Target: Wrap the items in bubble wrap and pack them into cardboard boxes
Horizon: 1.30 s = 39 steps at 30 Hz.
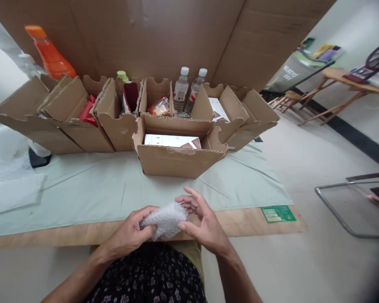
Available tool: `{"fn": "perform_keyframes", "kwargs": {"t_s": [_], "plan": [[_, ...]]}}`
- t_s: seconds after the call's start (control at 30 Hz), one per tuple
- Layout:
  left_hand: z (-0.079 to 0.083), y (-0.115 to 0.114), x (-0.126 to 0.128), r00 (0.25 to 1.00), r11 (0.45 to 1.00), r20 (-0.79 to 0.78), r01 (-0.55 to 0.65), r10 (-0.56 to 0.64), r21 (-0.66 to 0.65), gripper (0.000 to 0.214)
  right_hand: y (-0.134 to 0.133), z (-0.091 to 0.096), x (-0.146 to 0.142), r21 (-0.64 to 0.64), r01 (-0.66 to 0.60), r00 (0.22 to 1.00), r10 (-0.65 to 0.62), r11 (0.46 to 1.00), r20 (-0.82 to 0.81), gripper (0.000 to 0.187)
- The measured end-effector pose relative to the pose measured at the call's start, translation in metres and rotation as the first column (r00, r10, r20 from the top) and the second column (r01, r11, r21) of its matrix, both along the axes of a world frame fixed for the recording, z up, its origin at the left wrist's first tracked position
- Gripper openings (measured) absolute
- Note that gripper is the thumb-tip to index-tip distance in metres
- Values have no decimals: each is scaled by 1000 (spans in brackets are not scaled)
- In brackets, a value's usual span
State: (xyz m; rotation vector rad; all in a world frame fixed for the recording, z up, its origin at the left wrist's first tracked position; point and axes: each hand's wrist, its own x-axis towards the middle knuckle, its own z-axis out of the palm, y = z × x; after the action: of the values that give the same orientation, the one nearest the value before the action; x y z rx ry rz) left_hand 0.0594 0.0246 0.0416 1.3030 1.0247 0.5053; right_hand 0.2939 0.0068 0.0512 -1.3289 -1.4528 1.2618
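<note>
A small bundle in clear bubble wrap [168,219] is above the table's front edge, close to my body. My left hand [133,227] grips its left end, thumb in front and fingers behind. What the wrap encloses cannot be made out. At the bundle's right end is my right hand [202,221], its fingers apart and curved around that end. The right thumb and fingertips are at or very near the plastic; firm contact is not clear. Beyond both hands, a cardboard bin [177,162] holds a white box [172,141].
Behind stands a row of cardboard bins [78,136] with packets and boxes. Two clear bottles [180,90] and an orange bottle [52,54] rise there. Loose bubble wrap [12,193] lies left on the pale green cloth [91,185]. A green card [278,213] is at the right corner.
</note>
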Motion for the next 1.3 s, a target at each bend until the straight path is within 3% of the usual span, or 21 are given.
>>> {"fn": "perform_keyframes", "kwargs": {"t_s": [0.07,0.13,0.2,0.27,0.33,0.43,0.5,0.57,0.63,0.7,0.73,0.8,0.9,1.07,1.2,1.3], "plan": [[4,3,1,999,996,-21,51,-50,75,38,2,10,5,-4,-120,985,120,993,121,83],[3,6,1,998,991,-44,59,-54,120,40,5,22,5,-41,-215,946,219,976,240,57],[-4,8,-2,999,993,-32,8,-4,116,46,8,36,6,-49,-229,928,233,972,290,32],[-16,12,-8,996,991,50,-78,74,105,56,14,53,16,4,-122,953,116,993,279,17],[-30,17,-15,978,977,126,-179,164,118,60,27,70,34,131,86,968,-114,988,225,16],[-48,22,-22,959,944,86,-282,271,172,49,61,94,63,383,349,896,-425,855,131,27],[-55,23,-22,954,926,29,-296,297,235,40,89,108,73,489,359,838,-505,795,205,32],[-59,21,-20,953,898,7,-289,304,332,33,112,121,72,508,285,703,-537,813,466,35],[-60,19,-19,956,868,4,-268,294,418,28,126,134,61,470,217,414,-517,856,750,38],[-60,19,-18,960,844,13,-254,281,473,25,133,145,46,404,159,115,-424,901,899,37],[-60,19,-18,961,836,19,-249,275,488,24,136,149,38,367,135,13,-372,920,928,35],[-60,19,-19,963,826,23,-242,268,508,24,142,156,26,261,87,-83,-254,961,964,31],[-60,20,-19,968,817,25,-225,250,531,23,157,162,18,100,40,-80,-96,994,992,30],[-59,20,-19,975,803,43,-202,216,561,21,166,168,22,-46,10,45,45,999,998,45],[-58,20,-19,980,794,49,-186,194,579,21,159,168,23,64,72,-89,-57,995,994,41],[-59,20,-19,981,791,43,-180,191,585,20,159,166,18,106,51,-125,-99,993,987,48]]}}
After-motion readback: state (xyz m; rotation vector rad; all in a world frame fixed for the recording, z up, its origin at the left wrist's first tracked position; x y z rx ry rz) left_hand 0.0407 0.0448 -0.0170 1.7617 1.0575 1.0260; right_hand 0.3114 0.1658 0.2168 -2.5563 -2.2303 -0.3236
